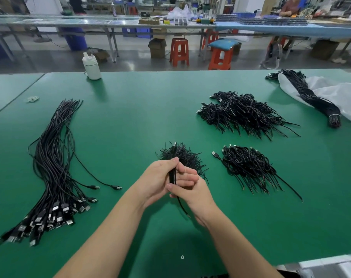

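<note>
Both my hands meet over the middle of the green table (pixel 130 121) and hold one folded black USB cable (pixel 172 176). My left hand (pixel 157 180) grips the folded strands with thumb and fingers. My right hand (pixel 187 186) curls round the same cable from the right; its loose end trails down below my right wrist. The cable's plug sticks up above my fingers, in front of a small heap of black twist ties (pixel 182 157).
A long bundle of straight USB cables (pixel 54 169) lies at the left. Two piles of coiled cables (pixel 248 167) (pixel 242 113) lie to the right, and a tied bundle (pixel 313 101) rests on a white bag (pixel 339 95). A white bottle (pixel 92 66) stands at the far edge.
</note>
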A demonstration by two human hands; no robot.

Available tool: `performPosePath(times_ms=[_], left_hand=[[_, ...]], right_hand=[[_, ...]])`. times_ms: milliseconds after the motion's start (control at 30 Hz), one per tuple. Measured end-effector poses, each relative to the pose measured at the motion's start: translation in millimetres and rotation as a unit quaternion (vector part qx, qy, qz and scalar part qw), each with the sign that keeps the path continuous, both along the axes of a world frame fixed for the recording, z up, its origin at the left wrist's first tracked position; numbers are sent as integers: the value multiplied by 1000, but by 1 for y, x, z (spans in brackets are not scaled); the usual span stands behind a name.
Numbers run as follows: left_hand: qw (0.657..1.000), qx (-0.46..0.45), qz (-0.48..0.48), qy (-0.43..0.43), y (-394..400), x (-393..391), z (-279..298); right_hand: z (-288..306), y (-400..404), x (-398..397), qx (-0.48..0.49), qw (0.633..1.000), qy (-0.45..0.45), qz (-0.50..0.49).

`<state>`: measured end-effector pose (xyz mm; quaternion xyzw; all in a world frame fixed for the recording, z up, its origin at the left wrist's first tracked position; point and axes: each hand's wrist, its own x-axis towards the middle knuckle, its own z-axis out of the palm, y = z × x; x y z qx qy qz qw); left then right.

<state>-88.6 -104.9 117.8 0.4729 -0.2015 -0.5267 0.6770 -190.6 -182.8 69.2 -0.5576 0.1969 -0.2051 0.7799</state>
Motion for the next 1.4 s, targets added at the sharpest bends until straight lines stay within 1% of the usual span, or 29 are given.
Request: performPosePath(times_ms=[67, 133, 233, 367, 500, 600, 700, 767, 833, 867, 933, 967, 1033, 1067, 1100, 1133, 1167, 1200, 1233, 1267, 1300, 1333, 1367, 1400], left_hand=[[997, 0, -67, -37, 3, 4, 7], [991, 4, -111, -74, 4, 6, 13], [988, 15, -120, -96, 5, 3, 17], [987, 17, -120, -109, 8, 1, 17], [975, -13, -162, -150, 19, 6, 20], [966, -27, -184, -179, 28, 12, 23], [963, -17, -165, -211, 34, 12, 22], [962, 5, -123, -242, 34, 11, 21], [951, 23, -75, -299, 32, 7, 18], [941, 30, -53, -334, 30, 4, 17], [907, 56, -5, -416, 26, -3, 10], [880, 79, 25, -468, 23, -7, 4], [813, 124, 99, -560, 19, -12, -3], [797, 130, 126, -577, 19, -13, -3], [796, 122, 135, -577, 18, -12, -1], [803, 115, 136, -569, 18, -12, 1], [805, 124, 131, -566, 17, -13, 2], [790, 153, 129, -580, 15, -15, 2], [753, 191, 138, -615, 14, -19, 2], [700, 229, 149, -660, 13, -21, 2], [657, 250, 159, -693, 13, -22, 2], [643, 252, 167, -703, 13, -22, 3], [657, 239, 169, -695, 13, -19, 5], [688, 211, 157, -676, 13, -14, 7]], right_hand=[[0, 1, -1, -2, 1000, -10, -3], [-2, 3, -1, -8, 1000, -9, -9], [-6, 6, 0, -14, 1000, -11, -16], [-5, 8, -2, -64, 998, -12, -9], [3, 7, -9, -160, 987, 27, -2], [10, 7, -11, -210, 977, 33, -6], [15, 8, -11, -240, 969, 48, -15], [16, 4, -12, -237, 970, 45, -24], [17, -1, -12, -238, 970, 36, -30], [18, -3, -12, -263, 963, 40, -34], [19, -4, -9, -352, 932, 69, -55], [21, -4, -9, -396, 911, 89, -70], [24, -7, -9, -456, 878, 118, -85], [25, -8, -10, -479, 865, 128, -80], [26, -8, -11, -503, 850, 140, -65], [26, -9, -11, -526, 835, 155, -49], [26, -9, -12, -543, 821, 170, -35], [26, -10, -12, -554, 812, 181, -27], [27, -10, -13, -557, 809, 186, -22], [28, -9, -14, -556, 810, 187, -19], [30, -9, -16, -556, 810, 187, -14], [31, -9, -16, -558, 808, 187, -8], [31, -9, -18, -560, 807, 187, 2], [31, -9, -19, -562, 806, 188, 11]])
